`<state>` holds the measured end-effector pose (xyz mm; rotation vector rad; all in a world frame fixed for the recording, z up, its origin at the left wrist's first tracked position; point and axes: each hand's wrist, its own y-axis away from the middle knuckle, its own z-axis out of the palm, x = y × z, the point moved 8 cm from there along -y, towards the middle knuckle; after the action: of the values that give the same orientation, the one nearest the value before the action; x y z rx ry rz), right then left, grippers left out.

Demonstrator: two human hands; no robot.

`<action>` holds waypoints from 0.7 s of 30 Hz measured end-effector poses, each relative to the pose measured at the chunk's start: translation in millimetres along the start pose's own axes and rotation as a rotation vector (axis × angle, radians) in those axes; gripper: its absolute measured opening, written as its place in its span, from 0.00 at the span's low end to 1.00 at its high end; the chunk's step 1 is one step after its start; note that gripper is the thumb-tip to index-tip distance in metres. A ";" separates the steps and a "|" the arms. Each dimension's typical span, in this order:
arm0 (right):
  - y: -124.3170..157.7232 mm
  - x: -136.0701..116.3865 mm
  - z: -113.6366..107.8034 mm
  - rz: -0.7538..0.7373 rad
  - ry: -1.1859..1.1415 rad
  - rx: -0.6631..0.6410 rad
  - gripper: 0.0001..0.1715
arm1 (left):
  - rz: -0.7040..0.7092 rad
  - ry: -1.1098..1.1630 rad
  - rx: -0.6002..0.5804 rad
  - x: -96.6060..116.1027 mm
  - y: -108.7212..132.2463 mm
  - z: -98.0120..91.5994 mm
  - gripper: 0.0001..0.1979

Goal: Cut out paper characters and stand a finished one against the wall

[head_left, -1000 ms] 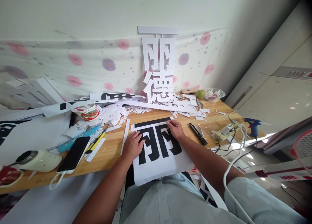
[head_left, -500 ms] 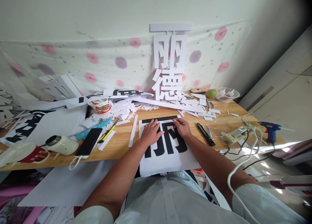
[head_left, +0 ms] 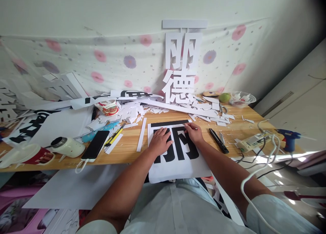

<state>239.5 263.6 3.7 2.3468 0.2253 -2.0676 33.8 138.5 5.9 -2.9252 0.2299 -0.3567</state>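
A white paper sheet (head_left: 175,174) printed with a large black character lies on the wooden table and hangs a little over its front edge. My left hand (head_left: 160,141) rests flat on its left part, fingers spread. My right hand (head_left: 195,134) is closed in a pinch round a slim pen-like tool (head_left: 195,128), its tip near the black bar at the top of the character. Whether that tool is a knife or a pen is too small to tell. A narrow white strip (head_left: 141,135) lies just left of the sheet.
Right of the sheet lies a black utility knife (head_left: 218,140), with a power strip (head_left: 254,142) and blue glue gun (head_left: 289,139) beyond. A phone (head_left: 96,144) and yellow cutter (head_left: 115,135) lie left. Cut-out white characters (head_left: 179,86) stand behind paper scraps (head_left: 132,112).
The whole view has shifted slightly, so things appear a little further right. My left hand stays flat on the sheet; my right hand keeps its pinch near the top bar.
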 end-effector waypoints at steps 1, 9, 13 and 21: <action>0.2 -0.4 0.0 -0.004 0.002 -0.006 0.30 | -0.002 0.006 0.012 0.4 0.4 -0.5 0.29; -1.4 -9.8 26.1 -0.019 0.024 -0.021 0.30 | -0.014 0.030 0.046 1.6 0.5 -0.6 0.28; -1.6 -14.8 68.5 -0.041 0.056 -0.152 0.32 | -0.012 0.055 0.067 3.4 0.4 -5.0 0.27; -15.9 -11.6 101.7 -0.067 0.097 -0.222 0.28 | -0.021 0.046 0.047 4.8 -0.6 -6.5 0.30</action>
<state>135.9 268.1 3.3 2.3354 0.5125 -1.8463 36.9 137.1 13.3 -2.8769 0.1951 -0.4273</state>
